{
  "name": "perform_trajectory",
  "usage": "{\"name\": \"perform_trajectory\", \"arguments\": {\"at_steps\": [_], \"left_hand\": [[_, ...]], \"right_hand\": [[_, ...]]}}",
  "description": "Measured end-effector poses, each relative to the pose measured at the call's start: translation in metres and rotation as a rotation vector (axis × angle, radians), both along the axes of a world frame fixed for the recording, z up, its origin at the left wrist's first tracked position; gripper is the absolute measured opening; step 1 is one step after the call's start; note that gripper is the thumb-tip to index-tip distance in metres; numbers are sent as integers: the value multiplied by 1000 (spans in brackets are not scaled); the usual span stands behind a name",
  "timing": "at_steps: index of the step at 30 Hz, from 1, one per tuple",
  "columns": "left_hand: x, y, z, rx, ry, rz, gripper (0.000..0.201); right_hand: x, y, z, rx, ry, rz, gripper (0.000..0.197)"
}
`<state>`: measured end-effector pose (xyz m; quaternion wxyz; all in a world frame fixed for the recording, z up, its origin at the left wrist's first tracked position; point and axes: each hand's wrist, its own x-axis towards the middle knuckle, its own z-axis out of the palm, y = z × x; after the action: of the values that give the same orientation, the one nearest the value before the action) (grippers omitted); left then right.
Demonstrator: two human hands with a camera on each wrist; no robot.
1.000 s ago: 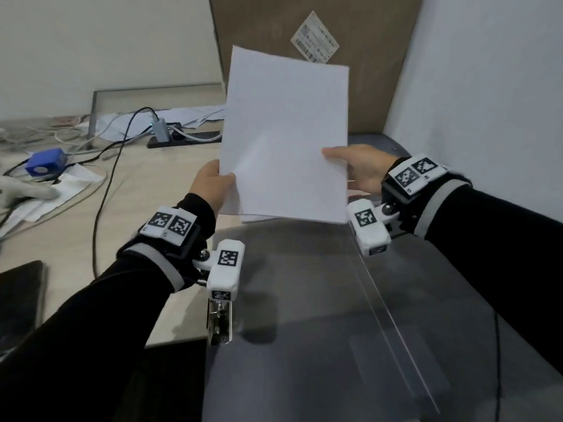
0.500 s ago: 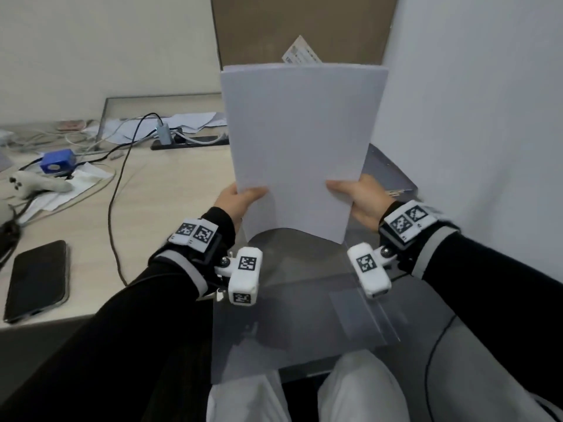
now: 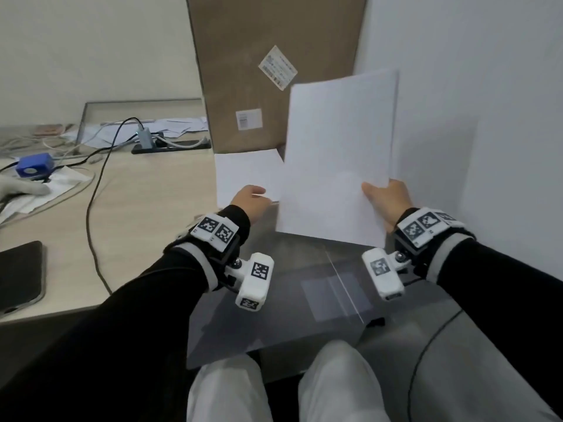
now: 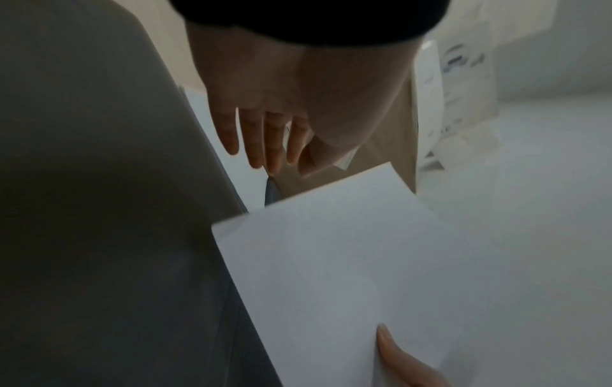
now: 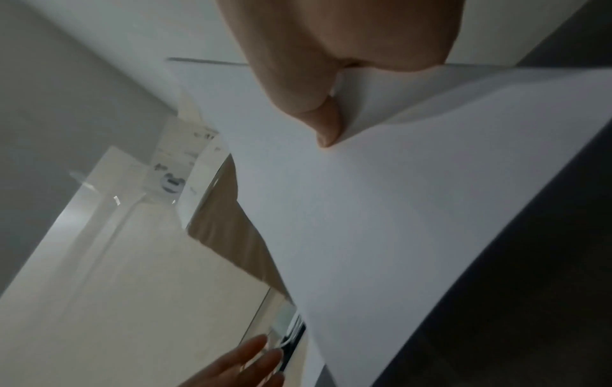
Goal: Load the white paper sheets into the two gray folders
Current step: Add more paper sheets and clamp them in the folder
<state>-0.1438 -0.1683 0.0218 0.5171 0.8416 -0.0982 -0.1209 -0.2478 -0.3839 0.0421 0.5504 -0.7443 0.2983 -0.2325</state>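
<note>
Our right hand point(image 3: 385, 204) pinches a stack of white sheets point(image 3: 336, 156) upright above the gray folder point(image 3: 283, 303); our left hand point(image 3: 251, 199), fingers relaxed, reaches toward more sheets point(image 3: 246, 172) beyond it. Nothing looks loaded yet.

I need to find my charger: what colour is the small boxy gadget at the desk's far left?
The gadget is blue, clearest in the head view.
</note>
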Motion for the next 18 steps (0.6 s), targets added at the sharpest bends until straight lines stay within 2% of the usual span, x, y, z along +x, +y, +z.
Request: {"name": "perform_trajectory", "arguments": {"at_steps": [3,6,7,8,10,12,13,14,16,18], "left_hand": [[-23,-32,-2,221,-75,-234,38],[-45,-57,-8,554,-90,-550,49],[-49,-62,-12,643,-91,-630,51],[-55,-67,-15,723,-102,-699,52],[-62,-70,-20,878,-136,-778,55],[-66,-67,-21,968,-166,-804,57],[-65,-63,-22,972,-165,-809,57],[-65,-58,-22,957,-157,-812,57],[-61,-42,-24,914,-121,-813,57],[-53,-23,-28,876,-89,-806,56]], "right_hand": [[-29,-41,-14,29,56,-83,37],[-38,-103,-51,48,116,-93,81],[-40,-119,-61,50,142,-90,90],[-45,-128,-64,48,153,-97,89],[-55,-134,-67,71,154,-98,83],[-66,-127,-65,118,139,-89,98],[-70,-123,-64,149,126,-80,98],[-77,-107,-55,180,106,-55,88],[-83,-80,-44,228,100,-21,53],[-85,-62,-41,249,109,39,40]]}}
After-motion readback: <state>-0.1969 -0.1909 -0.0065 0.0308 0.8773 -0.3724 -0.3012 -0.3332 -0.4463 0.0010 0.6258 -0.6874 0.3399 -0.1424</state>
